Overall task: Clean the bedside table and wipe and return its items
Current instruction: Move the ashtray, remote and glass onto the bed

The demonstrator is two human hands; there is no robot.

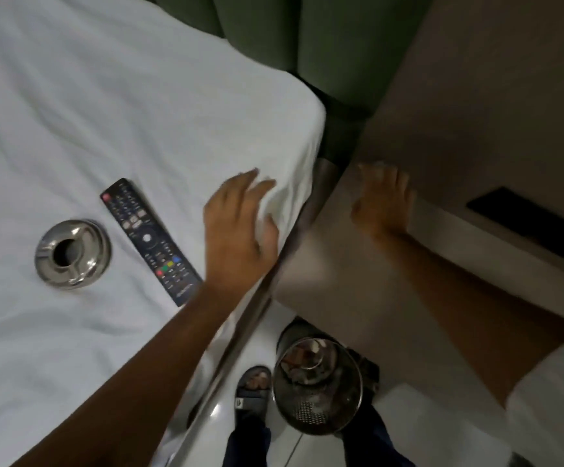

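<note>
The beige bedside table (321, 264) stands right of the bed. My right hand (383, 200) lies flat on its top with the fingers spread; something pale blurs at the fingertips and I cannot tell what it is. My left hand (240, 224) rests with its fingers apart on bunched white fabric (285, 197) at the bed's corner; whether that is a loose cloth or the sheet is unclear. On the white bed sheet (105, 96) lie a black remote control (151, 241) and, left of it, a round steel ashtray (72, 254).
A metal waste bin (317, 385) with rubbish stands on the pale floor below the table, beside my sandalled foot (253, 385). A green padded headboard (307, 35) runs behind the bed. A black flat object (526, 214) sits at the table's right, against the wall.
</note>
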